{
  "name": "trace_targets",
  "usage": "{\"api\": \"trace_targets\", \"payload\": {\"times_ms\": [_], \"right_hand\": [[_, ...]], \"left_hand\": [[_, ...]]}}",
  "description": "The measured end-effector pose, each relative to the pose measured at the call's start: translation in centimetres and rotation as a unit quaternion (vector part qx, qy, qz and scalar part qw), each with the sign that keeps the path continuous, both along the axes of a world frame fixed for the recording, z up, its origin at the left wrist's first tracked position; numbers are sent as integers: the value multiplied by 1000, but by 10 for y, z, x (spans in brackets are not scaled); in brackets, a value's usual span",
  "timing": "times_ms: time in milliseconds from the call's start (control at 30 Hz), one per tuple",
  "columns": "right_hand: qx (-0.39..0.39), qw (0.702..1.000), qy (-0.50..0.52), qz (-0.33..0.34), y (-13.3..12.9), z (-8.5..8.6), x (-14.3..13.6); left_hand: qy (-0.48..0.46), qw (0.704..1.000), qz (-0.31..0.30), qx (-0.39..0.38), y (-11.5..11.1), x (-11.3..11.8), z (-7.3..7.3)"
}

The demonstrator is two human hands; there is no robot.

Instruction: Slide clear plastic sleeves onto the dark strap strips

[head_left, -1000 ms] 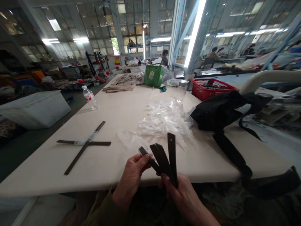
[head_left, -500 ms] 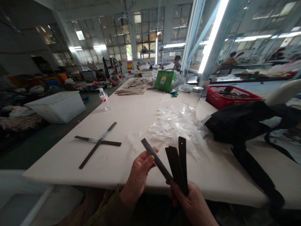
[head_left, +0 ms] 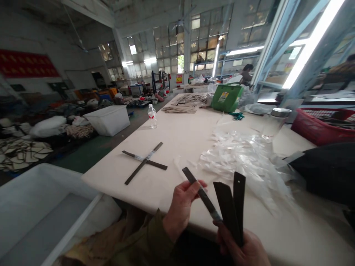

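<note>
My left hand (head_left: 185,203) pinches a dark flat strip (head_left: 208,202) with a clear band around it, thumb on top. The strip's lower end meets my right hand (head_left: 240,244), whose fingers are wrapped round several more dark strips (head_left: 227,201). These fan upward, and one strip (head_left: 239,184) has a small hole near its tip. To the left on the table, two bundles of dark strips (head_left: 144,162) lie crossed, each with a pale clear band. Beyond my hands spreads a heap of clear plastic wrappers (head_left: 235,159).
On the pale table (head_left: 177,136) stand a water bottle (head_left: 152,117), a glass jar (head_left: 274,127) and a green bag (head_left: 226,98). Stacked strips (head_left: 179,109) lie further back. A red basket (head_left: 313,127) and a black bag (head_left: 327,170) are at right. A white bin (head_left: 94,207) stands lower left.
My view has turned left, so the table contents appear further right and more of the white bin shows. Both hands keep their hold on the dark strips.
</note>
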State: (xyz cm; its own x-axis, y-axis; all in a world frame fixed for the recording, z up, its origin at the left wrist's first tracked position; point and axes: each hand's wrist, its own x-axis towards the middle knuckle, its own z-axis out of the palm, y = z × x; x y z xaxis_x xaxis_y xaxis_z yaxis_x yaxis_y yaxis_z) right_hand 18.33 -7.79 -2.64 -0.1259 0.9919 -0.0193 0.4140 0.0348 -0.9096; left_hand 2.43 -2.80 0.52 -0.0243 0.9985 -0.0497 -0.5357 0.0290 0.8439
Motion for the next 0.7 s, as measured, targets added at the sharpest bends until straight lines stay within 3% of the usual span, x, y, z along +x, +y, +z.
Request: {"api": "trace_targets", "payload": {"times_ms": [133,333,467,600,700], "right_hand": [[21,1000,-5,20,4,0,-3],[-15,999,-9,33,4,-3,-6],[-1,999,3,39,10,-2,-13],[-3,999,17,44,16,-6,-14],[-52,996,68,23,22,-8,-6]], "left_hand": [[-4,995,-96,-18,-10,5,-11],[-73,996,43,-20,15,-18,8],[-64,995,-22,-69,2,-5,-7],[-32,996,-69,-43,-20,15,-28],[9,997,-72,-20,-12,7,-19]]}}
